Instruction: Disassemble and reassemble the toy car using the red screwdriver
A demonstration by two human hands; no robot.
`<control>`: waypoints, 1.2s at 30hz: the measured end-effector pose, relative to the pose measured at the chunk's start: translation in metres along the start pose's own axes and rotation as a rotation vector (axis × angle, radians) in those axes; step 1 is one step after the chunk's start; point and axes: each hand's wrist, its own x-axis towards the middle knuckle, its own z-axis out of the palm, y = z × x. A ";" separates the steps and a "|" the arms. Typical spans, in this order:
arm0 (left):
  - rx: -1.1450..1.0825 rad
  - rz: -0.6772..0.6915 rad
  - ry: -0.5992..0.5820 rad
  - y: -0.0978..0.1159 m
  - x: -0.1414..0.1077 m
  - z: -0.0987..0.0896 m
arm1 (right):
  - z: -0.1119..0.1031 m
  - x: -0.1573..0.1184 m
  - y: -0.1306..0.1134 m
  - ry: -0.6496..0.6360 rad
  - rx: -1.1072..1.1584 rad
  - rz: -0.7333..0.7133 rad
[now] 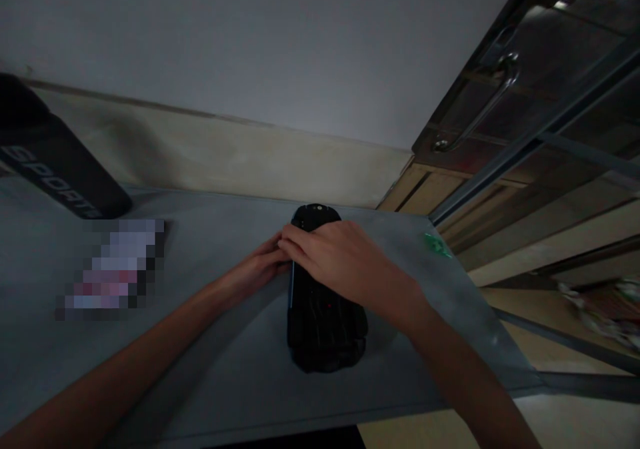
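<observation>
A black toy car, as it appears, lies underside up on the grey table, with a thin strip of blue along its left side. My left hand comes in from the left, its fingers closed against the car's left edge near the far end. Across the car's upper half lies my right hand, with its fingers bent over to that same edge, where they meet the left fingertips. The right hand covers the middle of the car, and whatever is between the fingertips is hidden.
On the left lies a phone-like slab with a blurred-out screen. Behind it leans a dark bottle lettered "SPORT". A green wrapper sits near the table's right edge. A wall stands behind; metal rails and shelves are to the right.
</observation>
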 end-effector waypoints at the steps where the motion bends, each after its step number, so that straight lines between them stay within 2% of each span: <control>1: 0.001 0.002 0.003 0.001 -0.001 0.001 | 0.000 0.000 -0.001 0.013 0.002 0.006; 4: 0.003 0.001 0.004 0.002 -0.003 0.002 | -0.001 0.001 -0.001 0.036 0.070 -0.055; 6: -0.007 0.009 -0.004 0.000 -0.002 0.001 | -0.003 0.002 -0.002 0.009 0.109 -0.100; 11: -0.035 0.011 -0.012 -0.003 0.002 -0.002 | -0.008 0.004 -0.006 -0.111 -0.006 0.032; 13: -0.054 0.014 -0.013 -0.001 0.001 -0.002 | -0.008 0.004 -0.005 -0.076 0.020 0.024; 17: -0.069 0.029 -0.009 0.001 0.000 -0.001 | -0.004 0.002 0.005 -0.003 0.165 -0.126; 19: -0.059 0.029 -0.014 0.000 0.000 -0.002 | -0.004 0.002 0.007 -0.030 0.152 -0.115; 23: -0.045 0.031 -0.003 -0.001 0.002 -0.003 | -0.008 0.003 0.003 -0.088 0.059 -0.004; 27: -0.044 0.030 -0.022 0.003 -0.001 -0.001 | -0.008 0.004 0.004 -0.025 0.152 -0.092; 29: -0.040 0.024 -0.029 0.004 -0.002 0.000 | -0.007 0.004 0.005 -0.041 0.168 -0.126; 32: -0.032 0.028 -0.029 0.001 0.000 -0.002 | -0.006 0.004 0.002 -0.077 0.062 -0.051; 34: -0.039 0.044 -0.015 -0.002 0.002 -0.004 | -0.005 0.005 -0.003 -0.059 0.007 0.019; 36: -0.049 0.055 0.001 -0.005 0.003 -0.006 | -0.003 0.005 -0.007 -0.029 0.039 0.027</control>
